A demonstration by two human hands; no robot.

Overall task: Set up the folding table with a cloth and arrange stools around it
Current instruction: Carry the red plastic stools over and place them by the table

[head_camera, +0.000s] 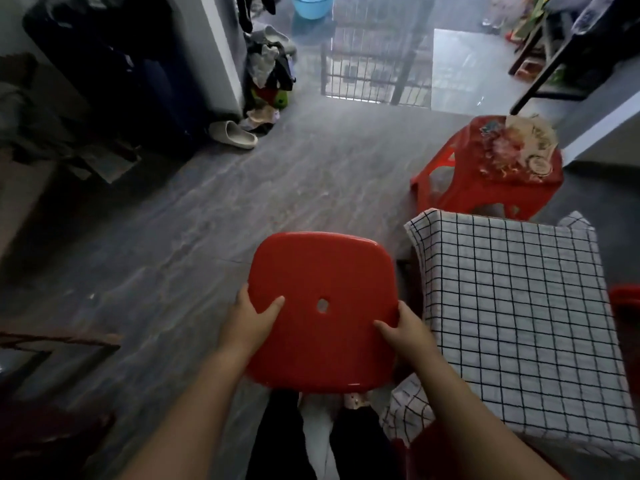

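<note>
- Both hands grip the stool [322, 268] by its seat: left hand [254, 320] on the left rim, right hand [403, 332] on the right rim, thumbs lying on top, the other fingers hidden under the edge.
- Stool: red, glossy, with a small hole in mid-seat. It sits just left of the cloth's near corner. Its legs are wholly hidden beneath the seat, so whether it touches the floor [207, 220] cannot be told.
- Cloth [519, 323]: white with a dark grid, draped over the table. No part of the table itself shows, and the cloth's lower right runs out of view.
- Second stool [446, 174]: red, standing just beyond the cloth's far edge. A blurred patterned item covers its seat.
- Red shape [625, 299] at the right edge: cut off, too little showing to identify.
- Slipper [233, 133]: pale, by the left wall.
- Clothes heap [270, 71]: behind the slipper, indistinct.
- Basin [311, 6]: blue, top cropped.
</note>
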